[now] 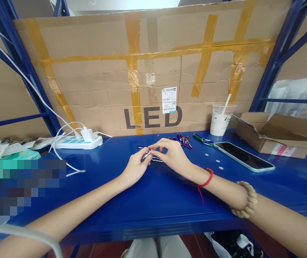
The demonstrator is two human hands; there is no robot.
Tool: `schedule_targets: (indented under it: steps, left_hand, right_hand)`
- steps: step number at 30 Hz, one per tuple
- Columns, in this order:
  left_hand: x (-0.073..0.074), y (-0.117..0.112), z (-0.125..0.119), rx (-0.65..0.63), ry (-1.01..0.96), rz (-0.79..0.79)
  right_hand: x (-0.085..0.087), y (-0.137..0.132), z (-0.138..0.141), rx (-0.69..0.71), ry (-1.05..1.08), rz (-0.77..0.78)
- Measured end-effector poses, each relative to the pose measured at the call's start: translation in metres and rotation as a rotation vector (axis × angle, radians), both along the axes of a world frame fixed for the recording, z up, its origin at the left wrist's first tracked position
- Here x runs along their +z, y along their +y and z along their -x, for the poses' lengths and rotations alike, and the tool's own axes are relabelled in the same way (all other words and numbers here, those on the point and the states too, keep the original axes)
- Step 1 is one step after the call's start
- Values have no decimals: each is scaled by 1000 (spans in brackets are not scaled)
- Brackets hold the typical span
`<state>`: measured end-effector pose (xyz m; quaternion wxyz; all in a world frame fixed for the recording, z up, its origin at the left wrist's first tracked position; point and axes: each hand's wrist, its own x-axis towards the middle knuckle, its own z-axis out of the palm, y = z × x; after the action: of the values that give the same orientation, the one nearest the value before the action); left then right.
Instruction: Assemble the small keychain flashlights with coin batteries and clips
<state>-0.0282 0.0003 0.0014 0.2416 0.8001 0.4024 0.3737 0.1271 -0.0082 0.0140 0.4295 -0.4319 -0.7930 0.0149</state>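
Note:
My left hand (135, 166) is closed around a small shiny metal carabiner (145, 155), held a little above the table. The fingertips of my right hand (173, 154) pinch at the same carabiner from above, thumb and forefinger close together. Part of it is hidden by the fingers. Below and between my hands lies a silver carabiner (157, 159). Just past my left fingers shows the end of a blue carabiner (140, 147). Beyond my right hand is a group of red and purple carabiners (186, 141), with green ones (202, 139) to their right.
A phone (244, 156), several small pale discs (218, 161), a drink cup (219, 120) and an open cardboard box (274, 138) stand to the right. At left sits a white power strip (75, 142) with cables. A taped cardboard sheet (102, 82) closes off the back.

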Motion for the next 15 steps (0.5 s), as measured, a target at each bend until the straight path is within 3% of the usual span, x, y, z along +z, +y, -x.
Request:
schedule_targets:
  steps: [5,15]
  left_hand:
    - [-1,0,0,-17,14,-2]
    - [4,-5,0,-31,6,-28]
  right_hand:
    - [-2,0,-1,11,-124,-126]
    - [4,-10,1,-101,-521,-419]
